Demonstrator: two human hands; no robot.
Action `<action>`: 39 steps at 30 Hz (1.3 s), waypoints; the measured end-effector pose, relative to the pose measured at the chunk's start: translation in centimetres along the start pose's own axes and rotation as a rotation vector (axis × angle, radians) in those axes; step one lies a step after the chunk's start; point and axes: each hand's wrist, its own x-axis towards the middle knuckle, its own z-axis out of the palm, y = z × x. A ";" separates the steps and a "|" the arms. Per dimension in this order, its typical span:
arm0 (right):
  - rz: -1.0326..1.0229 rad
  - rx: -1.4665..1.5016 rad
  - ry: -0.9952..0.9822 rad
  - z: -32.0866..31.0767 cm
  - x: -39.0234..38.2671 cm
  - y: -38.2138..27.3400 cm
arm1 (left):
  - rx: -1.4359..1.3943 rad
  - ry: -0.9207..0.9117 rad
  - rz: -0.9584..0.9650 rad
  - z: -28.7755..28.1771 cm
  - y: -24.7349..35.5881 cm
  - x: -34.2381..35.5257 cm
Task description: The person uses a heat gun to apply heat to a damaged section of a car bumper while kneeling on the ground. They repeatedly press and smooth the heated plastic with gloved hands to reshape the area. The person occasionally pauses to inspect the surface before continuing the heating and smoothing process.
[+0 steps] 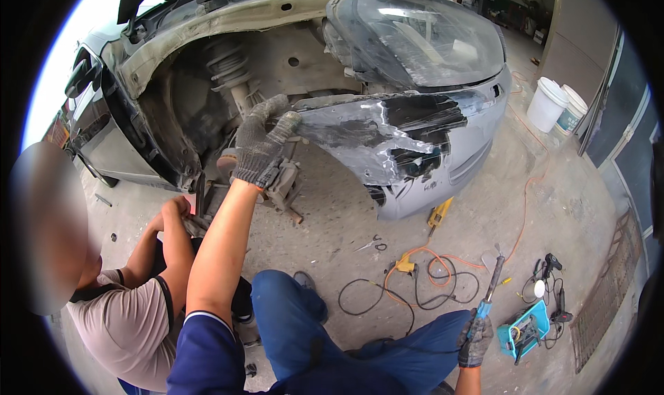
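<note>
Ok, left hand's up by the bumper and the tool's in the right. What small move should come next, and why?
Probably raise the blue-handled tool in the right hand toward the black, scraped patch: the left hand is already at the bumper's edge, while the tool's tip is well clear of it.

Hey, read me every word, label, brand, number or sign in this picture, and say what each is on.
No text is clear enough to quote.
Right-hand white bucket: coloured label, print too small to read.
Grey bumper: small dark marks near the lower edge; can't tell whether they're writing.
Blue-handled tool: no lettering I can make out.
</note>
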 end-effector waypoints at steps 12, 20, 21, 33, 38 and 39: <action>0.048 0.063 -0.052 0.8 0.2 -0.1 | 0.614 -0.395 0.215 -0.4 7.4 1.8; 0.043 0.048 -0.079 0.3 0.3 0.6 | 0.570 -0.456 0.315 -0.1 8.1 2.2; 0.047 0.046 -0.088 0.5 0.1 0.6 | 0.598 -0.475 0.295 -0.2 8.0 2.5; 0.079 0.050 -0.095 0.3 0.1 1.1 | 0.718 -0.498 0.241 -0.1 8.1 2.5; 0.070 0.061 -0.074 -0.2 0.0 1.8 | 0.834 -0.254 0.509 0.6 7.5 1.1; 0.072 0.064 -0.064 -0.4 -0.1 2.1 | 0.844 -0.225 0.607 0.8 7.6 0.5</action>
